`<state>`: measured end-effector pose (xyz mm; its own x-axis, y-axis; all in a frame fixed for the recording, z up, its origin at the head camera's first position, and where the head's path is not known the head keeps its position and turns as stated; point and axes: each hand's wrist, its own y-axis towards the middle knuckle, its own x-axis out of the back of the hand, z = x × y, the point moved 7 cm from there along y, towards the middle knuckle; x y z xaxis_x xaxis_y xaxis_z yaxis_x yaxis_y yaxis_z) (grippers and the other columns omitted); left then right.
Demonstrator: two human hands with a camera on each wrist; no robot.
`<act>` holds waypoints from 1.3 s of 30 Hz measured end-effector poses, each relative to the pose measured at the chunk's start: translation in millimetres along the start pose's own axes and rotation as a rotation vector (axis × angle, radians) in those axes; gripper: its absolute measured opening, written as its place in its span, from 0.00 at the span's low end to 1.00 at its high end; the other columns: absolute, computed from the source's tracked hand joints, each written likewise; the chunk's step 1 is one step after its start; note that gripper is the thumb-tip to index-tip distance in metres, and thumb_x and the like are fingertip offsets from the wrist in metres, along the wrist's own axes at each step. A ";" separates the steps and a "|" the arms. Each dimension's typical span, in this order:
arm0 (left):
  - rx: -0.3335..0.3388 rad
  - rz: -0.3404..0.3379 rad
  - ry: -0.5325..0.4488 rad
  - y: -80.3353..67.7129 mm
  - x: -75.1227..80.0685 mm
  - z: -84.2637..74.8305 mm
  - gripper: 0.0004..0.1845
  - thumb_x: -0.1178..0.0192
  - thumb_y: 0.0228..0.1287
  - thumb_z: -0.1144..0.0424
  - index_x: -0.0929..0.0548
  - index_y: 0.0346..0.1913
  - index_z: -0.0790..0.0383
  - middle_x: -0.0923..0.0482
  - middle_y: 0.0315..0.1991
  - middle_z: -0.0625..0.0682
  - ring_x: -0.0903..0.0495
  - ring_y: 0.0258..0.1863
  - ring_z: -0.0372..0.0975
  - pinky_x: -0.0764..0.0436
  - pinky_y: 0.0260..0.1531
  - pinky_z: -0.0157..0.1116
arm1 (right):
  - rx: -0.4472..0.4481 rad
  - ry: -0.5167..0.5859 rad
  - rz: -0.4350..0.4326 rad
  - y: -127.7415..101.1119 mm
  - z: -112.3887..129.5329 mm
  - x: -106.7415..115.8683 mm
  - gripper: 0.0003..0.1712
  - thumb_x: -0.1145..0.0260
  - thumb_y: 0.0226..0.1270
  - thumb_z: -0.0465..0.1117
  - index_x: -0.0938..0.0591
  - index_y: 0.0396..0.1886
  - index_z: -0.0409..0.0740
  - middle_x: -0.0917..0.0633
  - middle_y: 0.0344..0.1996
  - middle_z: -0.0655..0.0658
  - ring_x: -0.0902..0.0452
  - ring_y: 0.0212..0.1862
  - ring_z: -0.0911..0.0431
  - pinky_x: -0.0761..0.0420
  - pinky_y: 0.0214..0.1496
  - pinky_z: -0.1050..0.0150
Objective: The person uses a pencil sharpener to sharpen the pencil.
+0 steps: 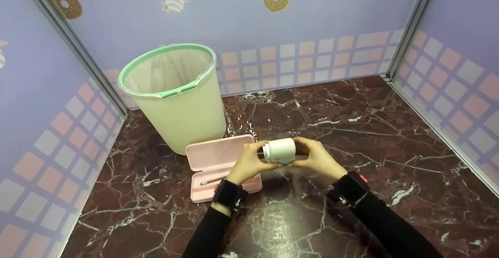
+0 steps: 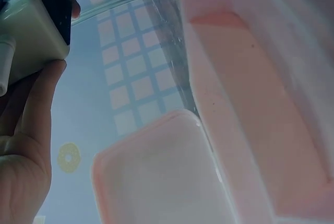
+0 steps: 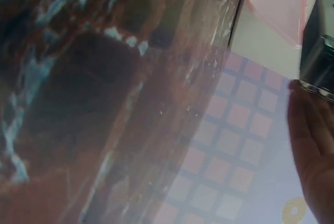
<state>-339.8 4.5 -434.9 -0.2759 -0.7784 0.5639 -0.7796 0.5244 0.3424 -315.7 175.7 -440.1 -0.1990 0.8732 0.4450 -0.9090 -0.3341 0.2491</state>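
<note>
Head view had both forearms in black sleeves rising from the bottom edge and meeting just below the centre of the frame. The left hand [image 1: 249,161] and the right hand [image 1: 317,158] faced each other, fingers curled round the two ends of a small white device [image 1: 280,150] held between them above the dark red marble tabletop [image 1: 351,133]. Each wrist wore a dark band.

That device was a squat, off-white block lying on its side, with a short round cap or nozzle at its left end.

Just left of the hands lay an open pink case [image 1: 212,168] with a thin pencil-like stick [image 1: 212,180] inside; a pale green bin [image 1: 177,94] with a liner stood further up and left.

Left wrist view showed what the head view hid: a dark panel on one face of the device [image 2: 31,31] at upper left, the thumb [image 2: 28,130] pressed along its edge, and the case [image 2: 250,104] filling the right half. Right wrist view gave mostly marble, with a dark, shiny corner of the device [image 3: 318,62] and the palm [image 3: 315,145] at the right edge
</note>
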 end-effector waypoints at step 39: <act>0.216 -0.171 0.826 -66.7 62.6 9.9 0.55 0.44 0.59 0.32 0.53 0.78 0.61 0.64 0.80 0.56 0.62 0.79 0.57 0.56 0.76 0.58 | 0.025 -0.154 0.024 0.1 -19.4 -0.7 0.30 0.24 0.51 0.32 0.24 0.55 0.37 0.18 0.52 0.35 0.18 0.54 0.41 0.18 0.52 0.49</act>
<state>-310.6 -82.6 -429.8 0.2853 -0.2967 0.9114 -0.8860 0.2810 0.3688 -322.8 181.9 -457.1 -0.1608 0.8007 0.5771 -0.8949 -0.3649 0.2570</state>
